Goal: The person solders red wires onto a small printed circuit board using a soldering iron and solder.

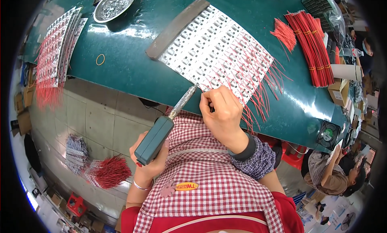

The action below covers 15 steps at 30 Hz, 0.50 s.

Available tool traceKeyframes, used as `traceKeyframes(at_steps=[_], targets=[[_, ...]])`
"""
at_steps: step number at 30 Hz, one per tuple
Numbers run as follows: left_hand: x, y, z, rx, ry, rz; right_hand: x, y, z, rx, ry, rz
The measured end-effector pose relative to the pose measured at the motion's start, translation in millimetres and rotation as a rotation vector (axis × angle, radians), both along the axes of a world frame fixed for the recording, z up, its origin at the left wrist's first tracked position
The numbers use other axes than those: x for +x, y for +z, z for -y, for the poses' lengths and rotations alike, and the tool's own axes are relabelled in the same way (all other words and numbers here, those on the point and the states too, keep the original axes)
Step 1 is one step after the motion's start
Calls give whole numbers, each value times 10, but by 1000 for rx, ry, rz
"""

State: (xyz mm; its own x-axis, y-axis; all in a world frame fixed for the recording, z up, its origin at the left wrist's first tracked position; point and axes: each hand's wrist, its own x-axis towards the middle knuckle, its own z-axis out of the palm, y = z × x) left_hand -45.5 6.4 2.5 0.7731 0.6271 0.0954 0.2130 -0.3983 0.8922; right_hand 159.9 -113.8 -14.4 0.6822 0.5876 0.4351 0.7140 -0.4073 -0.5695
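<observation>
My left hand (155, 168) is wrapped round the green handle of a soldering gun (155, 138). Its metal barrel points up and away, with the tip at the near-left edge of a white circuit board panel (217, 18). Just right of that tip, my right hand (224, 115) is closed in a pinch on a thin red wire at the panel's edge; the fingers hide most of the wire. Rows of small metal parts cover the panel. Many red wires (258, 78) stick out from its right part and hang over its edge.
A dark bar (177, 28) lies along the panel's far-left side. Stacked wired panels (60, 43) overhang the green table (121, 72) at left, near a metal bowl (114, 6) and a rubber band (100, 59). Bundled red wires (312, 49) and a small fan (328, 134) are at right.
</observation>
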Motion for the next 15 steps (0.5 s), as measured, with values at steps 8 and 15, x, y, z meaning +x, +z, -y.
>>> traceKeyframes(at_steps=[8, 15], targets=[[46, 79, -15, 39, -42, -63, 2, 2, 1, -27, -5, 29], [4, 44, -10, 2, -35, -81, -3, 5, -2, -33, -10, 29]])
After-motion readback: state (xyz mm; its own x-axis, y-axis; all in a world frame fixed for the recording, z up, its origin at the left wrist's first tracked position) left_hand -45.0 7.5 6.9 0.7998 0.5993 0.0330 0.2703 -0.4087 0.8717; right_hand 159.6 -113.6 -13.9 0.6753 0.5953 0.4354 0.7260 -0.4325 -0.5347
